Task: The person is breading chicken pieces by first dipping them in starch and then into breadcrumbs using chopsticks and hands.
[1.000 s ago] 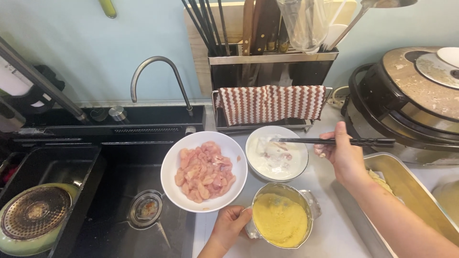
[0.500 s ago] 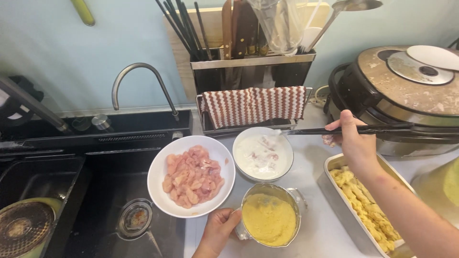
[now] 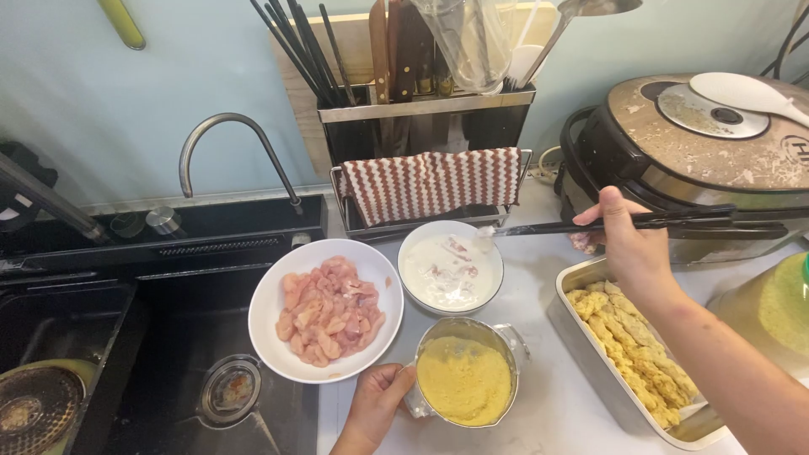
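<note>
My left hand [image 3: 375, 406] grips the near side of a small metal pot [image 3: 465, 379] filled with yellow crumbs. My right hand [image 3: 628, 244] holds black chopsticks [image 3: 556, 227] level, their tips over the rim of a small white bowl [image 3: 450, 268] of white batter with a few meat pieces in it. A larger white bowl [image 3: 327, 308] of raw pink meat pieces sits left of it, overhanging the sink edge. A metal tray [image 3: 590, 337] with several yellow coated pieces lies under my right forearm.
A black sink [image 3: 168, 337] with a curved tap [image 3: 227, 147] lies to the left. Behind the bowls stands a utensil rack [image 3: 421, 118] with a striped cloth [image 3: 430, 181]. A rice cooker [image 3: 699, 143] with a white paddle sits at the right. A yellow-filled container [image 3: 771, 312] stands at the far right.
The view has shifted right, so the tray and cooker show more. My right hand with the chopsticks stays over the batter bowl. My left hand keeps its hold on the crumb pot.
</note>
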